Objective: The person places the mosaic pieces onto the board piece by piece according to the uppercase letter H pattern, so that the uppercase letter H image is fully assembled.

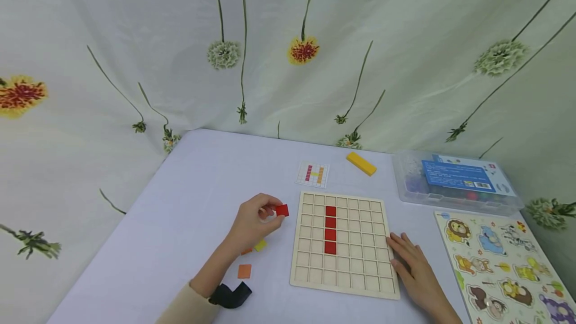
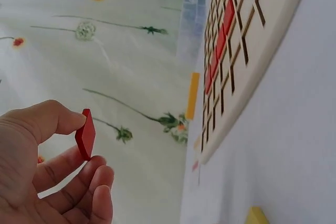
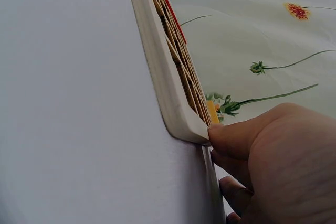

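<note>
My left hand (image 1: 253, 221) pinches a red square tile (image 1: 282, 210) between thumb and fingertips, left of the wooden grid board (image 1: 344, 289). In the left wrist view the red tile (image 2: 85, 135) is held edge-on to the camera. Several red tiles (image 1: 330, 234) sit in one column of the board's cells. My right hand (image 1: 416, 271) rests at the board's right edge, its fingers fairly straight. The right wrist view has its thumb (image 3: 233, 137) touching the board's rim (image 3: 178, 114).
Beside my left forearm lie an orange tile (image 1: 244, 271) and a yellow tile (image 1: 260, 245). Behind the board are a pattern card (image 1: 318, 174) and a yellow block (image 1: 361, 163). A clear plastic box (image 1: 407, 191) and an animal puzzle board (image 1: 483, 267) stand at right.
</note>
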